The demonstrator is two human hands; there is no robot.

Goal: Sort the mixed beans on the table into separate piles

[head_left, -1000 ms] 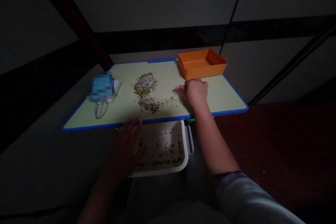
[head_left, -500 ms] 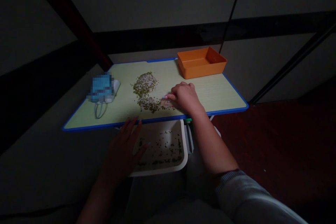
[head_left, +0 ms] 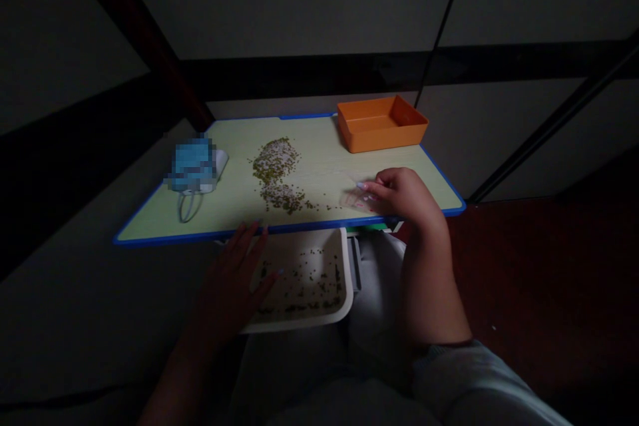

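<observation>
My right hand is closed on a thin clear plastic card with reddish marks, held low over the right front of the table. Left of it lies a pile of small green and pale grains, with a smaller patch of the same grains in front. A few stray grains trail from the patch toward the card. My left hand is spread, fingers apart, at the left side of a white bin below the table edge. Dark grains dot the inside of the bin.
An orange tray stands at the table's back right. At the left edge sits a blue and white object, blurred out, with a grey loop. A wall rises behind the table, which has a blue rim.
My right hand has moved right with the plastic card, away from the front patch of grains. My left hand stays nearly where it was.
</observation>
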